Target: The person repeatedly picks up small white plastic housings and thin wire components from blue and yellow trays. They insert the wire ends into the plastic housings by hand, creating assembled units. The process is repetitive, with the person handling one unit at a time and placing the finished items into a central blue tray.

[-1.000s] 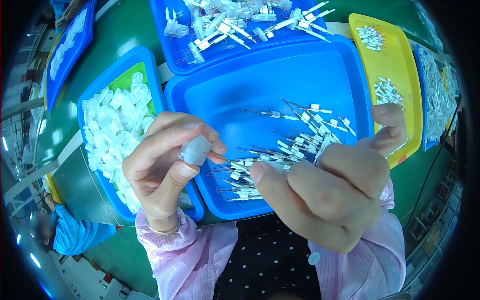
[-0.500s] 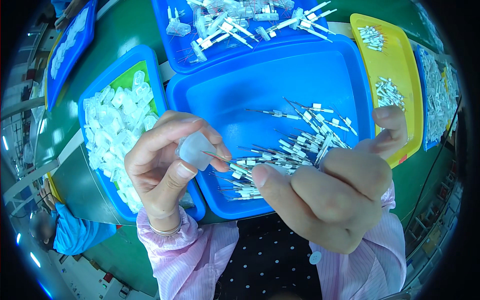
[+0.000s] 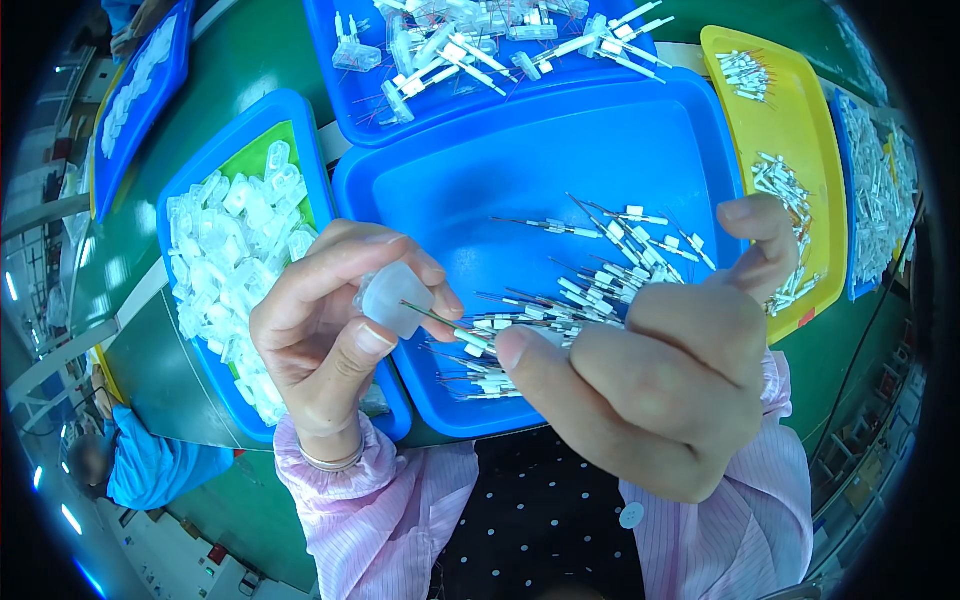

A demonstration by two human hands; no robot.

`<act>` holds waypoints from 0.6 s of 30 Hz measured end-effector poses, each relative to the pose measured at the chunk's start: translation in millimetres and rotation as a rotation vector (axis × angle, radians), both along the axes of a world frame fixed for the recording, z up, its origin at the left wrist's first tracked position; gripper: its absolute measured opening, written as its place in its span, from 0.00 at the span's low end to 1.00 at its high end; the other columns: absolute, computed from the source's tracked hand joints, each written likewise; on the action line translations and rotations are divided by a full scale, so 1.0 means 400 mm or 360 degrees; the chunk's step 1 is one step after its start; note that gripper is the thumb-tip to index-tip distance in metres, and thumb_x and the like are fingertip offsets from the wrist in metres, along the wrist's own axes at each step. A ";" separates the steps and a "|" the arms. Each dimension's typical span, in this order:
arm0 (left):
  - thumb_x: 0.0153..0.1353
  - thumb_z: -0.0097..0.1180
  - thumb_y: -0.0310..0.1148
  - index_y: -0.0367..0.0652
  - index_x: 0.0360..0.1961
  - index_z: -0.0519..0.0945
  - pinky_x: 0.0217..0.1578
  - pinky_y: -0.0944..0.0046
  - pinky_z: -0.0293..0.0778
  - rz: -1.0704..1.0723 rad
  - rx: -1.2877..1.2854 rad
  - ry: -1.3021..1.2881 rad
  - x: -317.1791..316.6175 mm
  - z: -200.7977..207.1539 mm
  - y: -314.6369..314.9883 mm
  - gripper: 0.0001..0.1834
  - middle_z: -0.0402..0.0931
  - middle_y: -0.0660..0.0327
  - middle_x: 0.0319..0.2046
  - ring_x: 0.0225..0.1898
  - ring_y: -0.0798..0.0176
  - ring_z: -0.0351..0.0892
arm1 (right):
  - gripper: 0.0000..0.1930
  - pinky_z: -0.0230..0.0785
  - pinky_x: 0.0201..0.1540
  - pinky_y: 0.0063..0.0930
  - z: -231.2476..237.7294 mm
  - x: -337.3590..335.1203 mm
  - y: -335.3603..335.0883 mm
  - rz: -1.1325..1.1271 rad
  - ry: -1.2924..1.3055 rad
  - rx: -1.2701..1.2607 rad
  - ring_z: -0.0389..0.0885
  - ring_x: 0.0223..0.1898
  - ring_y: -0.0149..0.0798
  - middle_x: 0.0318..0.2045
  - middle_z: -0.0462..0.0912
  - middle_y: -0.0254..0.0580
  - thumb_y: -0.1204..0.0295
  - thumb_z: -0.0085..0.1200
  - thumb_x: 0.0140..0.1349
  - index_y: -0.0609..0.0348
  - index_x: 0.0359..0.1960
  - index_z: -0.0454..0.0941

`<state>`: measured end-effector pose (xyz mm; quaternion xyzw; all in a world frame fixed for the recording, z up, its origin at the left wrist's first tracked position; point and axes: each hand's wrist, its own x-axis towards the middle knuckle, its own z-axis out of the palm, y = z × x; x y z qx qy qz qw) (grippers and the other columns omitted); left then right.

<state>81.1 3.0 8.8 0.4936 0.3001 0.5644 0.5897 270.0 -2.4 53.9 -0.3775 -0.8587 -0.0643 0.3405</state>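
- Right hand (image 3: 660,380) has scooted a touch left, pinching a slim white-sleeved wire piece (image 3: 470,338).
- Left hand (image 3: 310,320) pinches a frosted white plastic cap (image 3: 393,300), wire tip at its face, near a rectangular blue plastic tray (image 3: 550,150).

Past the wired parts (image 3: 592,298), the tray (image 3: 560,140) lies open.

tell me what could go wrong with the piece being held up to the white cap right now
The thin wires could bend or miss, since their tips meet or nearly meet the face of the white cap. The cap might slip, as the left hand seems only to pinch it. If the right hand lost its slender piece, that could get mixed up with the similar ones in the blue tray below.
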 end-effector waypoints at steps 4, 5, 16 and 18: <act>0.53 0.54 0.27 0.30 0.43 0.72 0.26 0.63 0.78 0.0027 0.0014 0.0053 0.003 0.003 -0.002 0.17 0.70 0.45 0.34 0.31 0.54 0.77 | 0.14 0.53 0.44 0.51 -0.043 -0.013 0.007 -0.0056 0.0283 0.0195 0.62 0.26 0.26 0.22 0.65 0.20 0.68 0.61 0.26 0.42 0.23 0.80; 0.53 0.54 0.27 0.30 0.43 0.72 0.27 0.63 0.78 0.0036 0.0019 0.0066 0.003 0.002 -0.003 0.16 0.70 0.45 0.34 0.31 0.54 0.77 | 0.14 0.53 0.44 0.51 -0.056 -0.017 0.008 -0.0065 0.0367 0.0239 0.62 0.26 0.26 0.22 0.65 0.19 0.68 0.61 0.26 0.41 0.23 0.80; 0.52 0.54 0.26 0.27 0.43 0.73 0.30 0.62 0.77 0.0083 0.0068 0.0190 0.003 0.011 -0.009 0.17 0.70 0.45 0.36 0.33 0.55 0.76 | 0.09 0.55 0.44 0.51 -0.063 -0.026 0.009 0.0101 0.0487 0.0084 0.72 0.30 0.28 0.27 0.76 0.23 0.74 0.61 0.33 0.47 0.21 0.77; 0.52 0.54 0.26 0.27 0.43 0.73 0.32 0.61 0.76 0.0061 0.0128 0.0226 0.003 0.008 -0.004 0.18 0.70 0.45 0.36 0.34 0.54 0.76 | 0.07 0.56 0.44 0.49 -0.063 -0.020 0.017 0.0275 0.0499 0.0025 0.78 0.33 0.31 0.30 0.81 0.29 0.77 0.60 0.38 0.53 0.20 0.76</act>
